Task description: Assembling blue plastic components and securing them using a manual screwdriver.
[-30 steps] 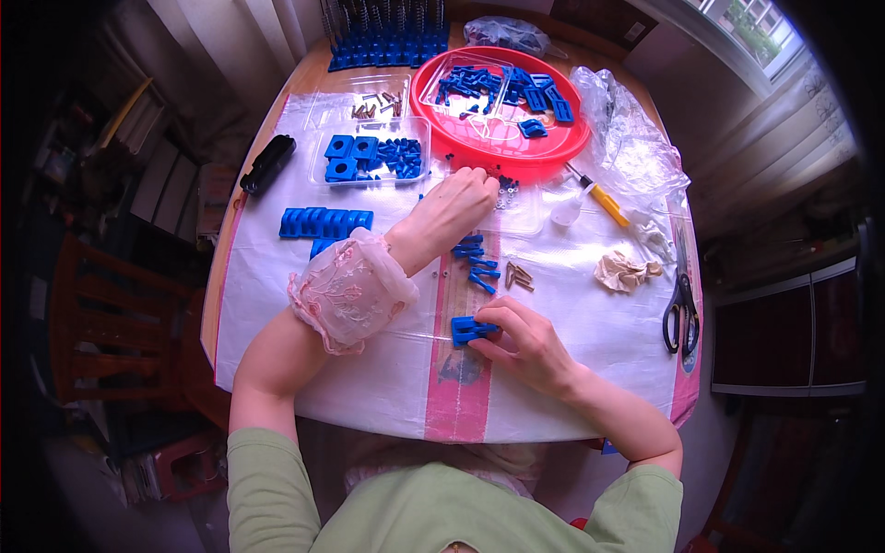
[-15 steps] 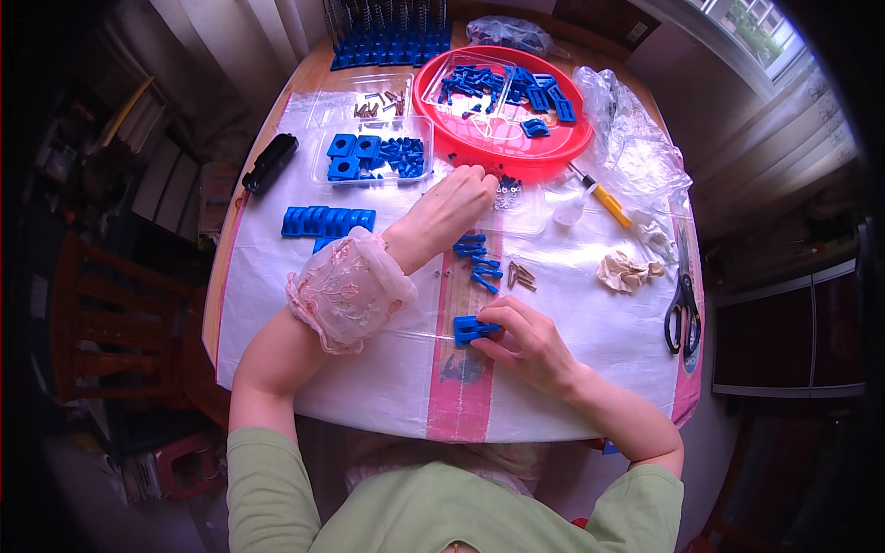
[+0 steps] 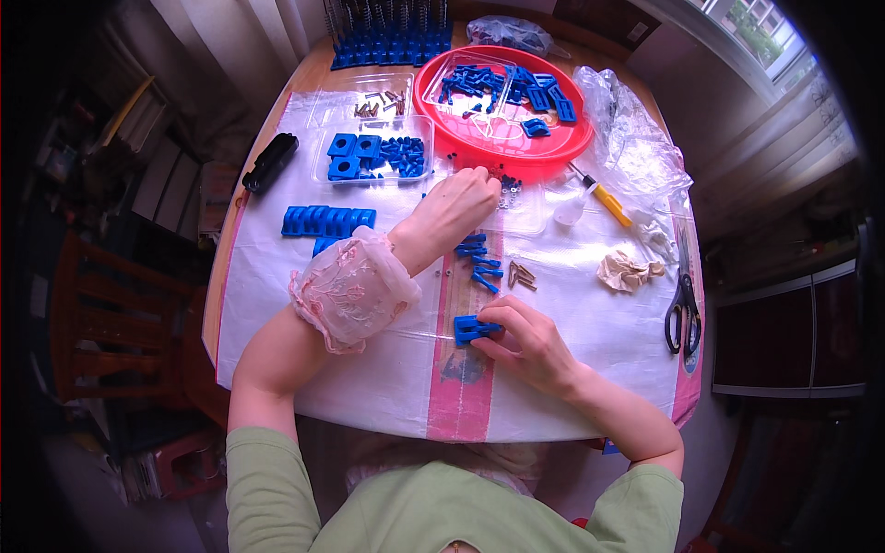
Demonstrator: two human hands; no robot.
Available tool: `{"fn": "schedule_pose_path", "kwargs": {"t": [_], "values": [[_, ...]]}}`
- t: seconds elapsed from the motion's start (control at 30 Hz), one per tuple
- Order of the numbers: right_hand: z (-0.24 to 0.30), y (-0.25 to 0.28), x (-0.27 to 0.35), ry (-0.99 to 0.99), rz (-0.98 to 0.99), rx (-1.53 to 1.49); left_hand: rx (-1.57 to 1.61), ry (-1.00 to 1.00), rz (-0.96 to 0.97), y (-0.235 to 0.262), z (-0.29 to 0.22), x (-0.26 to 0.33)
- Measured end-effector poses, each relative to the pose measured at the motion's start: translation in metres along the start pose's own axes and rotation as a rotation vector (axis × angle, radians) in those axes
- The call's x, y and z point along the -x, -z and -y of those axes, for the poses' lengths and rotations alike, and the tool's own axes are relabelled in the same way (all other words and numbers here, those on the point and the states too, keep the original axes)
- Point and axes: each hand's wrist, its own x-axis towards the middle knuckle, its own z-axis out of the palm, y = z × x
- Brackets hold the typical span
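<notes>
My right hand [image 3: 533,350] grips a small blue plastic block [image 3: 468,330] between thumb and fingers, low over the cloth near the table's front. Further away, my left hand [image 3: 461,198], with a sheer pink embroidered cuff on its arm, reaches over a shallow clear tray [image 3: 530,219] of small white and dark pieces [image 3: 510,191]. Its fingers bend down and are pressed together; whatever is between them is hidden. Between my hands lie several blue lever-like parts [image 3: 484,267] and a few brass-coloured pins [image 3: 522,276]. Two tiny nut-like pieces [image 3: 448,273] rest beside my left forearm.
A red basin [image 3: 576,152] holding blue parts stands at the back. Left of it are a clear box [image 3: 321,164] of blue pieces, a row of blue blocks [image 3: 327,221] and a black case [image 3: 270,164]. A yellow-handled screwdriver [image 3: 610,205], crumpled paper [image 3: 629,271] and scissors [image 3: 682,318] lie right.
My left hand has shifted slightly to the right over the clear tray. My right hand and the blue block stay where they were.
</notes>
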Motion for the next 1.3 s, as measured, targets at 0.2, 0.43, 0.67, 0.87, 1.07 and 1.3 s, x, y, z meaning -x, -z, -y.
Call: {"fn": "schedule_pose_path", "kwargs": {"t": [0.2, 0.43, 0.67, 0.87, 1.07, 1.3], "values": [[-0.001, -0.001, 0.001, -0.014, 0.000, -0.006, -0.019, -0.035, 0.008, 0.003, 0.001, -0.005], [-0.001, -0.001, 0.000, 0.001, 0.004, 0.007, -0.033, -0.008, 0.039, 0.005, -0.003, -0.005], [0.000, -0.001, 0.000, -0.004, 0.003, 0.001, -0.038, 0.020, 0.029, 0.003, -0.004, -0.004], [-0.001, -0.001, 0.001, -0.004, 0.003, -0.002, -0.061, -0.001, 0.024, -0.003, -0.004, -0.002], [0.000, -0.001, 0.001, -0.007, -0.001, 0.006, -0.135, -0.043, 0.017, -0.003, -0.004, 0.001], [0.000, 0.000, 0.001, -0.018, 0.015, -0.002, -0.019, -0.096, -0.127, 0.004, 0.000, 0.008]]}}
